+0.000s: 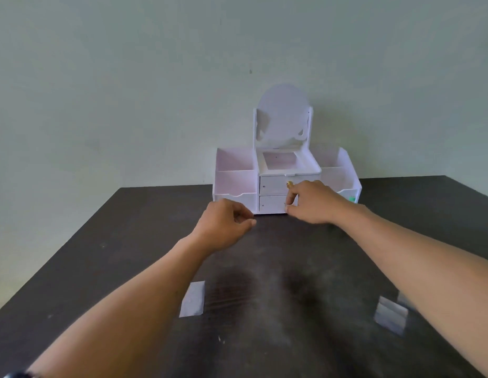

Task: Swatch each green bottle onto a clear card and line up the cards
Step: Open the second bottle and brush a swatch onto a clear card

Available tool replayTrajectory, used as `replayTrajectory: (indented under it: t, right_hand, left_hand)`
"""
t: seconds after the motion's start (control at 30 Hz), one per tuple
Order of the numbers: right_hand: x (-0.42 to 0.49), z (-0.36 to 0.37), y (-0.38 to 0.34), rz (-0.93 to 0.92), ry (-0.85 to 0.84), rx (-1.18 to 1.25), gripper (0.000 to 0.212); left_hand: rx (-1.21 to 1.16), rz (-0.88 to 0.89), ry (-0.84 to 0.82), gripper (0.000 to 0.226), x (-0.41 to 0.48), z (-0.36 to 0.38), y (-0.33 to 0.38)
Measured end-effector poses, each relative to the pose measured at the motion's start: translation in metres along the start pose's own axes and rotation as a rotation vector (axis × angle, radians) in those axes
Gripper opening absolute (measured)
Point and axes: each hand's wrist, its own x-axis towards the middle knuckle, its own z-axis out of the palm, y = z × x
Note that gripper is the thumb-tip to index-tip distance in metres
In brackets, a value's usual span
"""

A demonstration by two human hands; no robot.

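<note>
A speck of green [352, 198], perhaps a bottle, shows in the white organiser [237, 184] at the desk [264, 296] far edge, clear cards [193, 299] near the front, right hand [312, 203] pinching the lower drawer knob, left hand [226, 223] loosely curled and empty, so a hard tug could drag the light organiser forward.

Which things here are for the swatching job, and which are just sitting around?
For the job:
clear plastic cards
white organiser with drawers
small green item in its right tray, perhaps a bottle

Just there:
dark wooden table
</note>
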Motion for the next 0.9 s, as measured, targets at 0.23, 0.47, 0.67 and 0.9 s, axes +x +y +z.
replayTrajectory:
  t: [0.23,0.47,0.67,0.9]
  right_hand:
    - [0.005,-0.035,0.083,0.137,0.066,-0.247,0.029]
    - [0.033,-0.022,0.117,0.134,0.014,-0.38,0.034]
    - [0.036,-0.012,0.12,0.082,0.067,-0.353,0.02]
    - [0.01,-0.017,0.078,-0.007,0.055,-0.274,0.008]
  left_hand:
    - [-0.055,0.082,-0.126,0.022,0.044,0.063,0.042]
    - [-0.064,0.093,-0.208,0.028,0.088,0.111,0.056]
    - [-0.049,0.096,-0.222,0.028,0.093,0.121,0.056]
    - [-0.06,0.038,-0.191,0.036,0.057,0.096,0.045]
